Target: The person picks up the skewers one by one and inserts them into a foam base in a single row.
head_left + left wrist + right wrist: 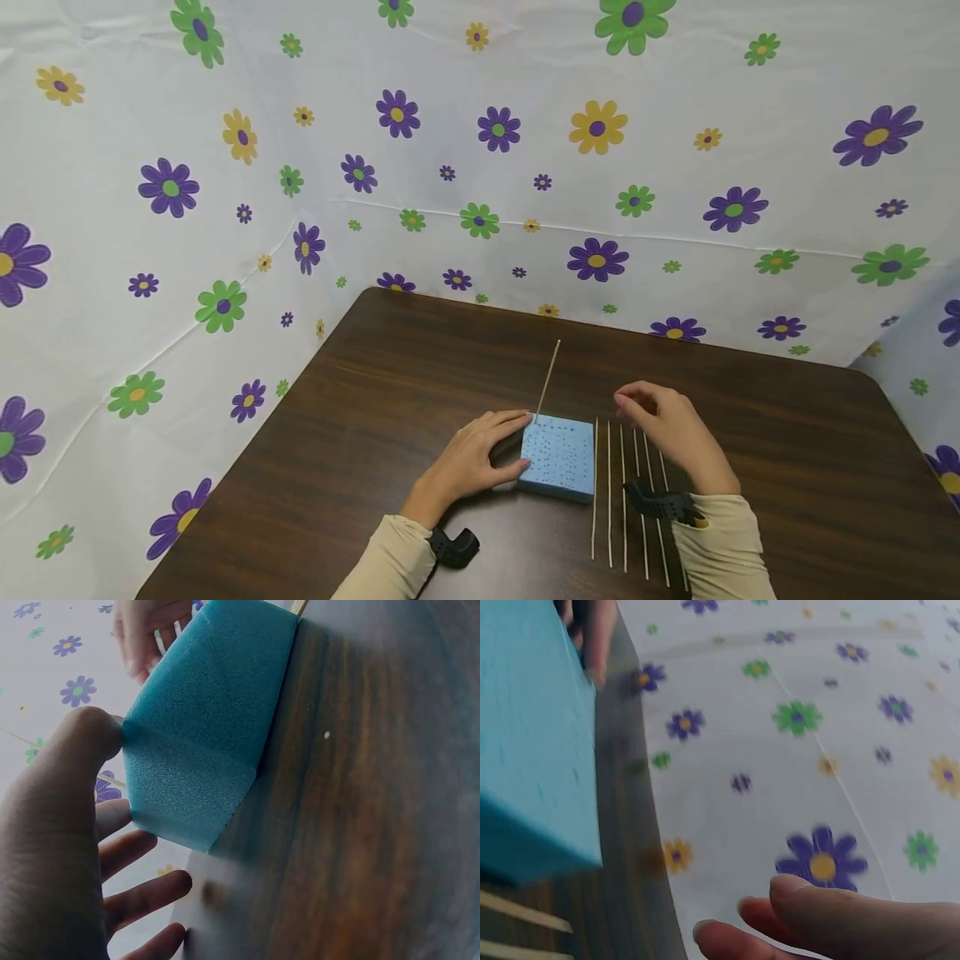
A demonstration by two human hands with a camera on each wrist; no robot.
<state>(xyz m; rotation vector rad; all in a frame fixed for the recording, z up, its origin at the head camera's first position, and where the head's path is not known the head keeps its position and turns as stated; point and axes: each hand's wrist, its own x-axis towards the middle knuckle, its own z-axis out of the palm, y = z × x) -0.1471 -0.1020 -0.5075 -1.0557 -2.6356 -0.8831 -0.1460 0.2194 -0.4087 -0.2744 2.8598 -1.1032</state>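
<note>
A square blue foam block (557,457), its top dotted with many small holes, lies on the table. One thin wooden stick (548,377) stands up from its back left corner, leaning to the right. My left hand (474,457) holds the block at its left side, index finger at the back corner and thumb at the front corner. In the left wrist view the remaining fingers (146,896) spread out beside the block. My right hand (671,425) hovers to the right of the block with fingers loosely bent and nothing between them. The right wrist view shows its thumb and fingertips apart.
Several thin wooden sticks (624,500) lie side by side to the right of the block, partly under the right hand and wrist. The dark wooden table (360,425) meets a white flowered cloth (450,150) at the back and left. Each wrist wears a black camera mount (454,548).
</note>
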